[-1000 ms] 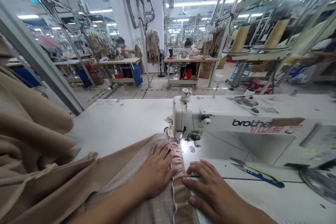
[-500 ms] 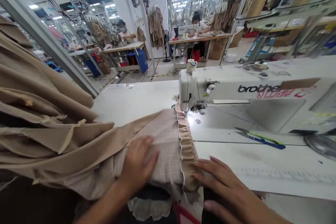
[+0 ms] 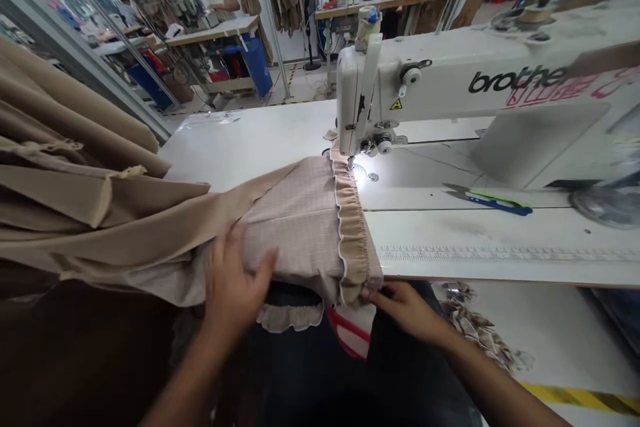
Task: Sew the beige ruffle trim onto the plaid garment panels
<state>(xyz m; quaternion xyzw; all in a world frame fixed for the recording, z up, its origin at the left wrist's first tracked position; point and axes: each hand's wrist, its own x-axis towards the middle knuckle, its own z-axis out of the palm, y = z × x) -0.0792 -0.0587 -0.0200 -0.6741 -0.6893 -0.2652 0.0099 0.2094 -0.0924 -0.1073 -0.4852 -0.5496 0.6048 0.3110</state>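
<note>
"Where's the cloth?"

"The beige cloth [image 3: 295, 213] spreads across the middle of the frame, partly on the white desk [image 3: 255, 137]. Its ruffled strip [image 3: 354, 230] runs up to the presser foot [image 3: 351, 164] of the sewing machine [image 3: 435, 93], upper right."

"And the hands?"

"Below centre, towards the left, the left hand [image 3: 235, 287] has its fingers spread over the cloth; I can't tell whether it presses. Right of bottom centre, the right hand [image 3: 405, 307] pinches the ruffled strip's lower end."

"Anything nearby?"

"Blue-and-green snips [image 3: 493, 201] lie on the desk at mid-right; folded tan fabric [image 3: 65, 120] fills the left edge."
</note>
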